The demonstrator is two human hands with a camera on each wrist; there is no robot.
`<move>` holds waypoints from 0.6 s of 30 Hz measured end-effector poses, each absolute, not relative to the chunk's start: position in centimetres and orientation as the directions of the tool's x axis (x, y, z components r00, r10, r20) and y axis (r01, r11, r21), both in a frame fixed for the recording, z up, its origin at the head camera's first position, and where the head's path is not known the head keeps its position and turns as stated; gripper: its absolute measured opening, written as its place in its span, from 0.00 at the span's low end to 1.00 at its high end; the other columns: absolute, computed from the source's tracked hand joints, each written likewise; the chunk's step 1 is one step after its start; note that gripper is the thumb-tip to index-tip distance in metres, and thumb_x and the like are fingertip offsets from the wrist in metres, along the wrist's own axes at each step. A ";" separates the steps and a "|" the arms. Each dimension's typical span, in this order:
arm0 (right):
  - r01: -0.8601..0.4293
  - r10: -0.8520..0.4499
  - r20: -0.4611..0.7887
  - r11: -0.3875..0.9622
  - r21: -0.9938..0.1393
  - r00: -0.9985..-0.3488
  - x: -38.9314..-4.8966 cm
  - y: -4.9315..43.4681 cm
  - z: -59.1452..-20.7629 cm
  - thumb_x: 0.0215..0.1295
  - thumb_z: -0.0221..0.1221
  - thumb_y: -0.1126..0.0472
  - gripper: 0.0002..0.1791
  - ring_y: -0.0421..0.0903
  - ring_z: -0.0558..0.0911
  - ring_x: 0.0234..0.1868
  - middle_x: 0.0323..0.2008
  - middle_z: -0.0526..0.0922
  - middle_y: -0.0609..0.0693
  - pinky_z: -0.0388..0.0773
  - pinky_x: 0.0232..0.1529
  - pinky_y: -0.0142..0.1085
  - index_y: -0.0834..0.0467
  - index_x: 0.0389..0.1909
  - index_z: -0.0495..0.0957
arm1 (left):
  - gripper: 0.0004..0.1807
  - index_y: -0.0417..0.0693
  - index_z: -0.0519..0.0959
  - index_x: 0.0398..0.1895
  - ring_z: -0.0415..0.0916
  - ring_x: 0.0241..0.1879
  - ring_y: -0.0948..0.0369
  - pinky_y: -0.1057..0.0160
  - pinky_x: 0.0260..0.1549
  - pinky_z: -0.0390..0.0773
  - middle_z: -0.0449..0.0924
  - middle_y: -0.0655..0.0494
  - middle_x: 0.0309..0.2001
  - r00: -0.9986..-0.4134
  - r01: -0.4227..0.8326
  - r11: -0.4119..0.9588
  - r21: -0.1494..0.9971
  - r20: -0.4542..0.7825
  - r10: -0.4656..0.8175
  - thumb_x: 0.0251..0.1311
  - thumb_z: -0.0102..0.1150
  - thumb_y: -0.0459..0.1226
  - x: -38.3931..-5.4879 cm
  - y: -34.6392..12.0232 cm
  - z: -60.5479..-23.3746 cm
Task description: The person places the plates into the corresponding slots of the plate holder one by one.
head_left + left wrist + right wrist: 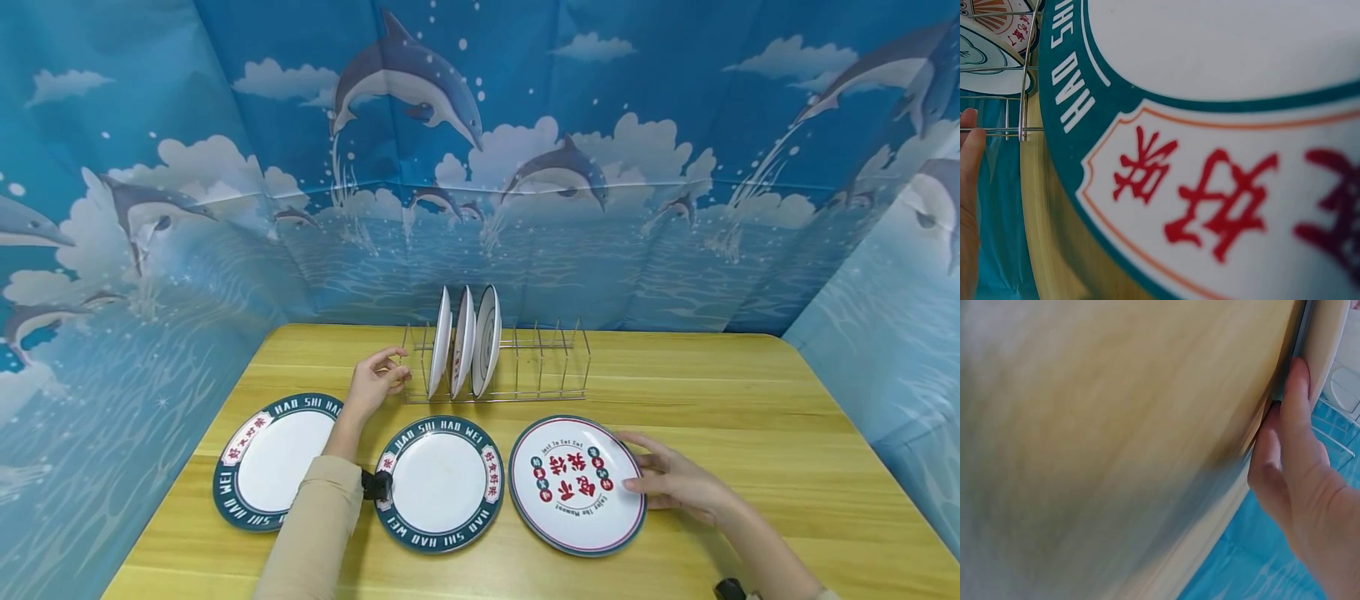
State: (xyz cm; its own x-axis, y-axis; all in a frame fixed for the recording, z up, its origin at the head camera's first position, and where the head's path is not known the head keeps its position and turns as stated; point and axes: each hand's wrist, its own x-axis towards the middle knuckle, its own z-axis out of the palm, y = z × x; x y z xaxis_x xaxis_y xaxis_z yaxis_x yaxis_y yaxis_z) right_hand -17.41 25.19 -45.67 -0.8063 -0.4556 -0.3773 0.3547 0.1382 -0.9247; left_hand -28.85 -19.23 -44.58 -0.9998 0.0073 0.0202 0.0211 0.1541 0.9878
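Note:
At the left end of the metal wire dish rack [536, 392], my left hand [375, 383] pinches the end wire between thumb and fingers. The left wrist view catches only part of that hand [969, 181], against the wire. My right hand [678, 483] grips the right rim of a white plate [576, 487] with red characters, its thumb over the top and its fingers at the edge. In the right wrist view this plate [1325, 344] shows edge-on between the digits. Three plates, among them a patterned one [487, 342], stand upright in the rack's left half.
Two green-rimmed white plates lie flat on the wooden table [697, 392]: one in the middle [438, 483], one at left [285, 458], partly hidden by my left forearm. A dolphin-printed blue curtain [480, 225] encloses the table's back and sides.

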 end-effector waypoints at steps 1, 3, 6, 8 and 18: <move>0.349 -0.459 -0.372 0.138 -0.927 -0.807 -17.4 25.1 -45.7 0.59 0.59 0.67 0.42 0.51 0.78 0.44 0.56 0.60 0.72 0.80 0.44 0.47 0.59 0.70 0.45 | 0.17 0.33 0.72 0.52 0.81 0.32 0.59 0.56 0.39 0.81 0.73 0.51 0.27 -1.000 0.024 0.153 0.988 0.023 0.006 0.59 0.54 0.27 -29.0 -19.3 -44.9; 0.335 -0.462 -0.363 0.145 -0.931 -0.809 -17.4 25.0 -45.6 0.57 0.60 0.69 0.41 0.50 0.79 0.42 0.52 0.65 0.68 0.80 0.43 0.44 0.61 0.69 0.48 | 0.18 0.33 0.71 0.53 0.80 0.31 0.61 0.57 0.39 0.81 0.72 0.53 0.26 -1.000 0.025 0.149 0.988 0.024 0.006 0.59 0.55 0.27 -29.2 -19.4 -45.2; 0.305 -0.441 -0.352 0.175 -0.936 -0.826 -17.4 24.7 -45.5 0.54 0.62 0.70 0.40 0.49 0.78 0.40 0.48 0.68 0.65 0.81 0.40 0.40 0.65 0.67 0.52 | 0.17 0.33 0.71 0.52 0.81 0.31 0.61 0.58 0.38 0.82 0.72 0.53 0.26 -1.000 0.029 0.147 0.989 0.028 0.005 0.58 0.55 0.27 -29.2 -19.4 -45.2; 0.281 -0.421 -0.346 0.209 -0.937 -0.839 -17.4 24.7 -45.5 0.53 0.63 0.69 0.39 0.48 0.76 0.40 0.49 0.68 0.65 0.81 0.39 0.38 0.67 0.65 0.55 | 0.17 0.33 0.72 0.52 0.81 0.31 0.61 0.59 0.37 0.82 0.72 0.53 0.26 -0.999 0.032 0.146 0.989 0.031 0.006 0.58 0.55 0.27 -29.1 -19.4 -45.2; 0.335 -0.542 -0.332 0.098 -0.937 -0.772 -17.8 25.5 -46.2 0.56 0.58 0.71 0.31 0.46 0.80 0.44 0.53 0.76 0.57 0.79 0.45 0.36 0.64 0.63 0.63 | 0.18 0.33 0.71 0.53 0.80 0.31 0.63 0.62 0.36 0.82 0.73 0.52 0.26 -0.999 0.033 0.150 0.988 0.031 0.012 0.59 0.55 0.28 -29.2 -19.5 -45.3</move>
